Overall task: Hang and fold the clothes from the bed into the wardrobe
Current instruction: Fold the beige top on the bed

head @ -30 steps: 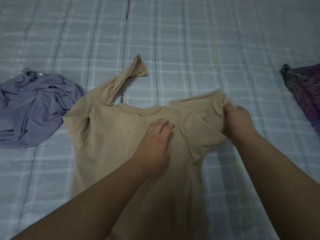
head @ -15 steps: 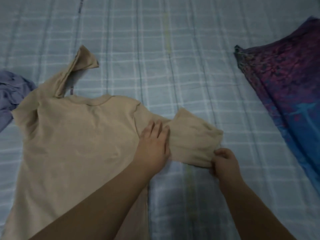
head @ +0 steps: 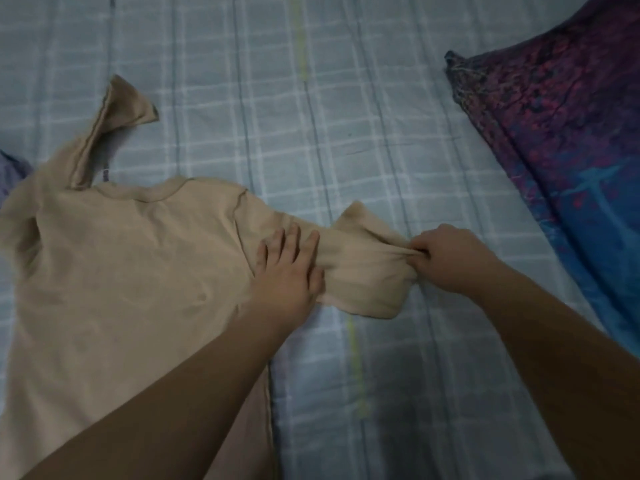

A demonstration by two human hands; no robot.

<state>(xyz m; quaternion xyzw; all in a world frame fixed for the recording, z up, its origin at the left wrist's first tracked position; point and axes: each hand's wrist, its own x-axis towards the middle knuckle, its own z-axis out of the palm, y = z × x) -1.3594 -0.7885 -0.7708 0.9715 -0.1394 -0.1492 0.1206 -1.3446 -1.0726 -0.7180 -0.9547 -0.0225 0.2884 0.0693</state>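
A beige T-shirt point(head: 121, 271) lies spread on the checked bedsheet point(head: 346, 116), neckline toward the far side. Its left sleeve sticks up, folded, at the upper left. My left hand point(head: 289, 268) presses flat with straight fingers on the shirt near the right armpit seam. My right hand point(head: 446, 258) pinches the hem of the right sleeve point(head: 360, 268) and holds it stretched out to the right.
A purple and blue patterned cloth point(head: 571, 133) lies along the bed's right side. A sliver of a lilac garment point(head: 10, 171) shows at the left edge. Bare sheet lies beyond the shirt and between the sleeve and the patterned cloth.
My right hand has drawn the right sleeve outward to the right and lifted its hem slightly. My left hand stayed pressing near the armpit. The view shifted a little.
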